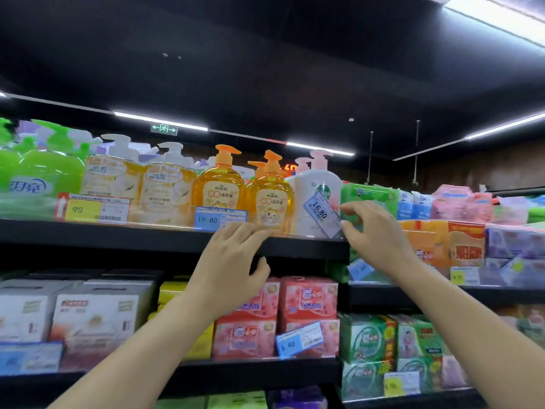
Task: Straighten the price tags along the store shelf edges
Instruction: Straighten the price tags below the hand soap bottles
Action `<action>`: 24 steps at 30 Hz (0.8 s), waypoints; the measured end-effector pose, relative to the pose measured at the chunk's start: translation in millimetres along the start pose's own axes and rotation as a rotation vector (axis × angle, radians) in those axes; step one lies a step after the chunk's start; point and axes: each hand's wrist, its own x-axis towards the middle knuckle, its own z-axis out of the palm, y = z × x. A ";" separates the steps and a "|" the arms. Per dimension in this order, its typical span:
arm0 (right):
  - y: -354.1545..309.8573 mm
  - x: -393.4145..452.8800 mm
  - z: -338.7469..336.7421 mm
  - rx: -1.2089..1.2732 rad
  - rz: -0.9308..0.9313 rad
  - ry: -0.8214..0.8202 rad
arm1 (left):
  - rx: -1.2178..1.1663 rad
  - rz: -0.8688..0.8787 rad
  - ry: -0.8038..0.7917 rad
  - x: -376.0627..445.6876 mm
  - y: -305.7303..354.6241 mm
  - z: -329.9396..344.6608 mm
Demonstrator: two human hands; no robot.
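My left hand [233, 261] lies flat against the front edge of the top shelf [132, 236], its fingers [250, 231] straight and close together over the lip, thumb hooked below. It sits just under the level 19.80 tag [219, 218]. My right hand [373, 228] is at the tilted 16.80 tag [323, 214], which leans steeply with its top to the left. My thumb and forefinger pinch that tag's right end, the other fingers loosely curled. Behind the tag stands a white pump bottle [317, 196], with two orange bottles [244, 193] to its left. Further left hangs a yellow tag [94, 209]. On the shelf below, a 5.90 tag [299, 339] slants before pink packs [277, 314].
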 end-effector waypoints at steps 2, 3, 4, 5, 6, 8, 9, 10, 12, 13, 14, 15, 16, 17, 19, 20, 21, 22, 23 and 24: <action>5.2 3.0 -0.2 -0.001 0.016 -0.037 | 0.015 -0.017 0.014 -1.3 1.6 5.9; 6.8 4.4 0.7 0.008 0.022 -0.053 | 0.025 -0.033 0.021 -1.4 2.4 7.7; 7.6 5.9 1.5 0.024 0.027 -0.069 | 0.037 -0.055 0.027 -0.8 3.9 8.9; 7.9 7.5 2.5 0.041 0.031 -0.087 | 0.056 -0.078 0.032 0.5 6.2 9.8; 7.4 8.9 3.8 0.055 0.031 -0.102 | 0.079 -0.100 0.037 2.2 9.1 10.5; 6.1 11.9 6.1 0.065 0.018 -0.106 | 0.115 -0.129 0.049 5.7 14.7 12.0; 5.8 13.2 7.4 0.064 0.004 -0.096 | 0.123 -0.140 0.058 6.7 16.4 12.8; 6.0 14.1 9.0 0.063 -0.014 -0.083 | 0.128 -0.147 0.069 7.1 17.4 13.7; 7.6 14.8 11.3 0.073 -0.042 -0.057 | 0.135 -0.154 0.086 6.2 18.0 15.3; 8.5 14.9 11.7 0.084 -0.056 -0.042 | 0.136 -0.157 0.089 5.8 18.2 15.9; 9.1 15.2 11.4 0.096 -0.070 -0.022 | 0.138 -0.161 0.089 5.5 18.6 16.3; 9.5 15.7 10.3 0.106 -0.086 0.003 | 0.138 -0.166 0.089 5.5 19.3 16.7; 9.0 16.8 8.8 0.118 -0.100 0.025 | 0.138 -0.172 0.089 5.6 20.1 17.0; 7.9 18.2 7.3 0.130 -0.108 0.036 | 0.138 -0.180 0.090 5.6 20.8 17.4; 5.3 22.2 5.6 0.147 -0.117 0.011 | 0.136 -0.193 0.092 5.6 22.1 18.1; 4.0 23.8 6.0 0.152 -0.116 -0.014 | 0.136 -0.197 0.090 5.5 22.7 18.1; 2.8 24.6 6.5 0.155 -0.110 -0.037 | 0.137 -0.200 0.087 5.2 23.1 17.9; 2.0 24.8 7.8 0.160 -0.107 -0.048 | 0.139 -0.200 0.083 5.0 23.5 17.6; 1.4 24.4 9.2 0.162 -0.110 -0.045 | 0.140 -0.200 0.078 5.0 23.9 16.9; 1.3 23.6 10.6 0.159 -0.114 -0.036 | 0.141 -0.199 0.074 4.9 24.3 16.2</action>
